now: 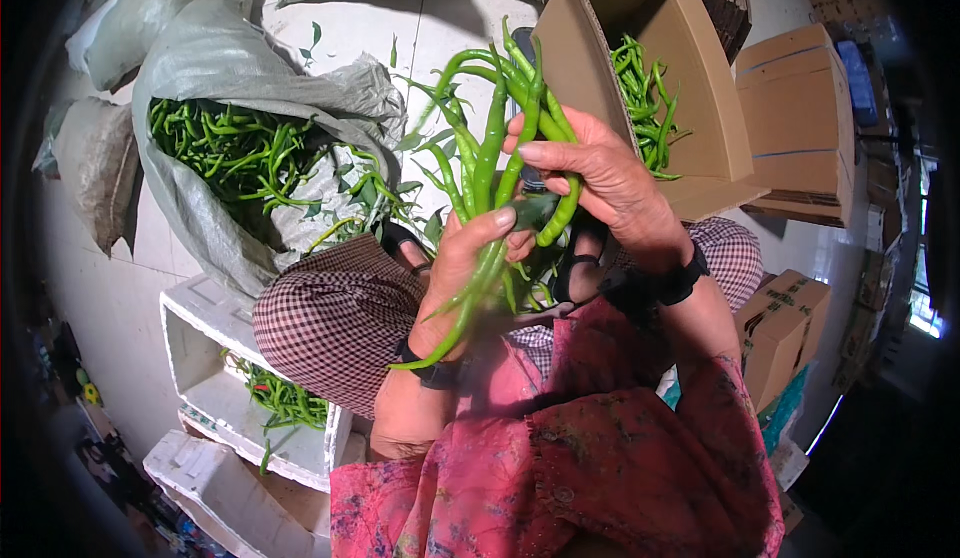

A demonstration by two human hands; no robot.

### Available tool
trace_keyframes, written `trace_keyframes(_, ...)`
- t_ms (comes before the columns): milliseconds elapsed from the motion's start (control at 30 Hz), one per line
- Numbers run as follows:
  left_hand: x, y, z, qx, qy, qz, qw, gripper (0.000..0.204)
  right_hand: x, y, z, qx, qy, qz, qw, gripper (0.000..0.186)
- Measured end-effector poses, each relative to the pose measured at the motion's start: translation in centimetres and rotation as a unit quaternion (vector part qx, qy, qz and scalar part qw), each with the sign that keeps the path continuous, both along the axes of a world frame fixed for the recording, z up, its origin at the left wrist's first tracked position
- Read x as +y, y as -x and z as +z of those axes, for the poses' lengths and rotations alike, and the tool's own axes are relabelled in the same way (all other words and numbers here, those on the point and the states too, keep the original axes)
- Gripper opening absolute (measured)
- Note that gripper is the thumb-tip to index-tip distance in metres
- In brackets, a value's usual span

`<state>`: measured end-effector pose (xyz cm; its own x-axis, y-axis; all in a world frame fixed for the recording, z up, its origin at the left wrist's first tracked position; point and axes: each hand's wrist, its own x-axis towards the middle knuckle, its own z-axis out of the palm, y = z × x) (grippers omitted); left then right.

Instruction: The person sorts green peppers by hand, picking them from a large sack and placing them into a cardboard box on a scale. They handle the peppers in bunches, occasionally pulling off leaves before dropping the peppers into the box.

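1. Well, the person's left hand (468,246) is closed around a bunch of long green peppers (487,163), held up in the middle of the scene, above the gap between the knees.
2. The right hand (605,170) grips curved peppers on the right side of that same bunch, between thumb and fingers.
3. Over on the far left, a pale sack (205,53) gapes open on the tiled floor (455,20), showing a heap of peppers inside.
4. On the far right, an open cardboard box (710,108) holds more.
5. Near left, a white foam box (225,310) contains a smaller pile.
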<state>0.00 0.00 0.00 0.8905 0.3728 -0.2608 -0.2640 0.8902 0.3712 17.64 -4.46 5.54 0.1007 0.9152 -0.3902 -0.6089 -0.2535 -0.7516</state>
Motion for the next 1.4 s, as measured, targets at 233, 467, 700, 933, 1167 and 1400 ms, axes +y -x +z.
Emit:
trace_keyframes(233,0.5,0.1,-1.3,0.155,0.030,0.172,0.972,0.019,0.0,-2.4,-0.9,-0.081,0.019,-0.220,0.972,0.021)
trace_keyframes(467,1.0,0.0,-1.1,0.140,0.084,0.223,0.961,0.025,-1.4,-4.4,-0.1,0.222,-0.153,-0.127,0.955,0.025)
trace_keyframes(700,0.9,-0.5,-1.2,0.154,0.061,0.205,0.965,0.025,-2.5,-4.8,1.2,0.259,-0.197,-0.097,0.940,0.041)
trace_keyframes(933,0.6,-0.6,-0.7,0.146,0.052,0.198,0.968,0.023,-3.5,-5.3,2.4,0.234,-0.201,-0.100,0.946,0.049)
trace_keyframes(1167,0.5,-0.6,0.2,0.121,0.020,0.203,0.971,0.036,-4.9,-4.3,2.5,0.220,-0.202,-0.045,0.953,0.051)
trace_keyframes(1400,0.5,-0.3,1.2,0.082,-0.046,0.193,0.977,0.051,-6.6,-1.3,1.3,0.196,-0.131,0.013,0.972,0.053)
